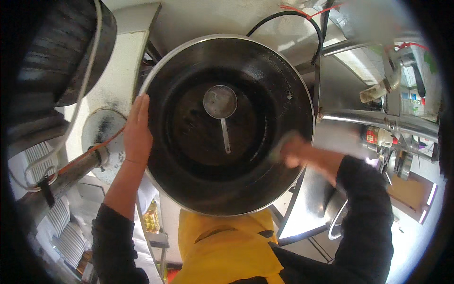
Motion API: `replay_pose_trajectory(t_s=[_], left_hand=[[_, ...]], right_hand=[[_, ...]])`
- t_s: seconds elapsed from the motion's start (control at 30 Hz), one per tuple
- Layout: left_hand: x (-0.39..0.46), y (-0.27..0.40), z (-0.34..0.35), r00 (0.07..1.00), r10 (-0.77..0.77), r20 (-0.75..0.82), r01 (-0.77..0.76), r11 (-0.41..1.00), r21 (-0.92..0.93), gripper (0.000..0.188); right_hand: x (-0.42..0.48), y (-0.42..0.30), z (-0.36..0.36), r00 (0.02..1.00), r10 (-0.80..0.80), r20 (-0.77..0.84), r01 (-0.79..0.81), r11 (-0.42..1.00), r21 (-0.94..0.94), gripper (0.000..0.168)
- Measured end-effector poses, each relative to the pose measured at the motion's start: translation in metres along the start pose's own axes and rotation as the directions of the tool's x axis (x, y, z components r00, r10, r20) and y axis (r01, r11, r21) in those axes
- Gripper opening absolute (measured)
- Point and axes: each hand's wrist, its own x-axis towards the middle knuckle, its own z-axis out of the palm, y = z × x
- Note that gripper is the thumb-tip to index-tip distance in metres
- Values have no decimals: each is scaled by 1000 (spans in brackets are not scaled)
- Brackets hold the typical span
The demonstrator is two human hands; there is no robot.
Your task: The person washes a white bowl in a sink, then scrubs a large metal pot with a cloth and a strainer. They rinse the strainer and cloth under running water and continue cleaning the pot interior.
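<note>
A large, deep, dark metal pan (212,191) with a pale rim fills the middle of the view. Inside it lies a metal ladle (226,138), its round bowl towards the far side and its handle pointing at me. My left hand (137,129) holds the pan's left rim, fingers together and pointing away from me. Over the right inner wall is my right hand (296,151), blurred by motion. Its fingers are closed around a greyish-green scrubbing pad (280,147), whose outline is smeared.
Steel pipes (369,120) and a tap-like fitting (376,91) stand at the right, with a bottle (379,136) near them. A black hose (287,13) loops behind the pan. Left are a sooty pipe (81,163) and stacked white dishes (69,245). My yellow apron (227,241) is close to the near rim.
</note>
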Motion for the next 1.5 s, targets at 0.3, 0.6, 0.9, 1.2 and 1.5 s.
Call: replay_pose_trajectory(t_s=[0.3, 0.6, 0.9, 1.2, 1.5], left_hand=[[12, 6, -1, 1000, 21, 9, -20, 1000, -24, 65], [10, 13, -2, 998, -51, 30, 53, 997, -64, 66], [14, 6, -3, 998, -18, 65, 17, 1000, 18, 54], [11, 1, -2, 999, -18, 48, 16, 999, 44, 40], [25, 10, -1, 995, 19, 93, -26, 997, 76, 40]], right_hand=[[37, 132, -7, 241, 156, -958, -193, 975, 110, 35], [30, -33, 62, 991, 106, -84, -88, 976, 198, 28], [221, 166, -91, 244, -59, -968, -48, 996, -73, 44], [266, -82, 99, 624, 557, -548, 160, 595, 787, 42], [310, -198, -225, 885, 153, -440, 342, -855, 390, 53]])
